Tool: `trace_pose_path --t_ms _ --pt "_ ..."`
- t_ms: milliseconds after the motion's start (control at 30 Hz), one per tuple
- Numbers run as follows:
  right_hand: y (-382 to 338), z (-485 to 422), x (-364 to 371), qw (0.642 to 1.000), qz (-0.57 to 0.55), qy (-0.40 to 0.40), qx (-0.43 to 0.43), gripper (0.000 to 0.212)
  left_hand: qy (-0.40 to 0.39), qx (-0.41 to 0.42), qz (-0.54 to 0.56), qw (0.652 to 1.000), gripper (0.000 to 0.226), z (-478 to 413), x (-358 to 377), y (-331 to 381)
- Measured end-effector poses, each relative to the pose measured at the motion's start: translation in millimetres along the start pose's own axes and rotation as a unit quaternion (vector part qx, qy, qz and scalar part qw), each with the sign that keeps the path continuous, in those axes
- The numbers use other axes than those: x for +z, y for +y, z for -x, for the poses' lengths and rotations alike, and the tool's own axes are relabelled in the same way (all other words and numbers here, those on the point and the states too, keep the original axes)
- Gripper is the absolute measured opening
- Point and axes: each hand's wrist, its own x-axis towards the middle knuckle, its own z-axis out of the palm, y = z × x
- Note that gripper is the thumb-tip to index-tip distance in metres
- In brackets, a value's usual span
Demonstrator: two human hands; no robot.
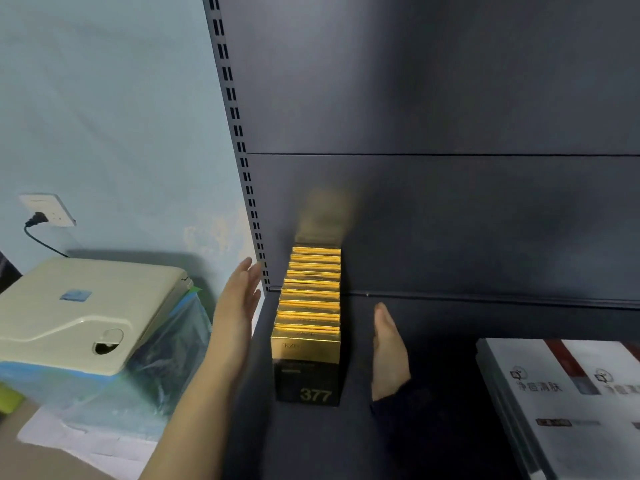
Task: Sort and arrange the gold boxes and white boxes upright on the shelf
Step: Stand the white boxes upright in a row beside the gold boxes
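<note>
Several gold boxes (310, 306) stand upright in one row on the dark shelf (433, 341), running from the front to the back panel; the front box shows "377". My left hand (237, 303) is held flat and open just left of the row, not touching it. My right hand (389, 351) is flat and open to the right of the row, a gap away. White boxes (568, 403) with grey print and red marks lie flat at the shelf's right side.
A slotted shelf upright (242, 157) rises behind my left hand. Left of the shelf stands a cream plastic machine (86, 313) on a plastic-wrapped box, with a wall socket and cable (45, 216) above it.
</note>
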Motion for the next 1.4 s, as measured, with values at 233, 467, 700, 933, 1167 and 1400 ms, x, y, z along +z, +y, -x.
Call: trace_pose_path --t_ms 233,467,700,933,1167,1400 --pt "-80 19 -27 0.992 -0.110 0.010 -0.058 0.021 -0.039 0.043 0.012 0.998 0.027 -2 75 43" --pt "-120 57 -121 0.991 -0.031 -0.073 -0.107 0.023 -0.120 0.029 -0.044 0.991 0.024 63 190 1" --pt "-140 60 -270 0.996 0.081 -0.038 -0.019 0.051 -0.047 -0.077 -0.075 0.993 0.004 138 280 -103" --pt "-119 41 -366 0.922 0.359 0.142 -0.023 0.030 -0.064 -0.153 -0.241 0.956 0.047 155 296 -127" --pt "-105 45 -375 0.958 0.263 0.008 0.111 0.021 -0.084 -0.193 -0.146 0.967 0.032 155 290 -128" --pt "-109 45 -367 0.971 0.236 0.019 0.033 0.014 -0.073 -0.178 -0.081 0.978 0.033 144 277 -127"
